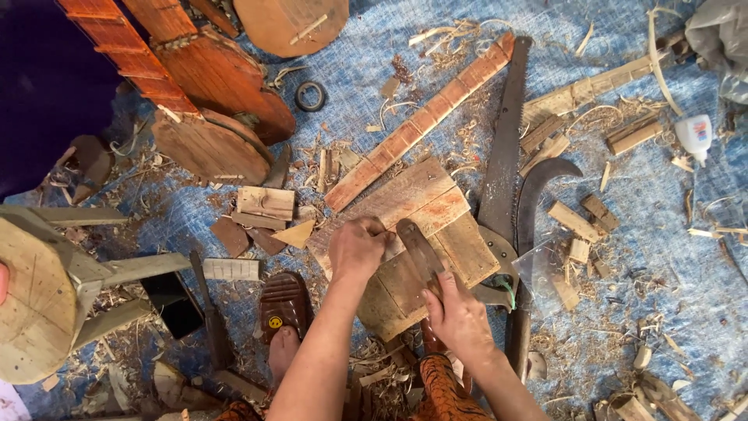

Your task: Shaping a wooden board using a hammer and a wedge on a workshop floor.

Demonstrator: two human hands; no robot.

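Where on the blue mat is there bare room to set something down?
Barest: blue woven mat right of the curved dark sickle blade, below the white glue bottle. Crowded: around both hands, left hand and right hand, on the wooden board.

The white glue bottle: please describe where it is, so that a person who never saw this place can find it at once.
Start at the long hand saw lying on the blue mat, then look far right, near the picture's right edge. The white glue bottle lies there beside short wooden blocks. It is the only white plastic thing among brown wood scraps and shavings.
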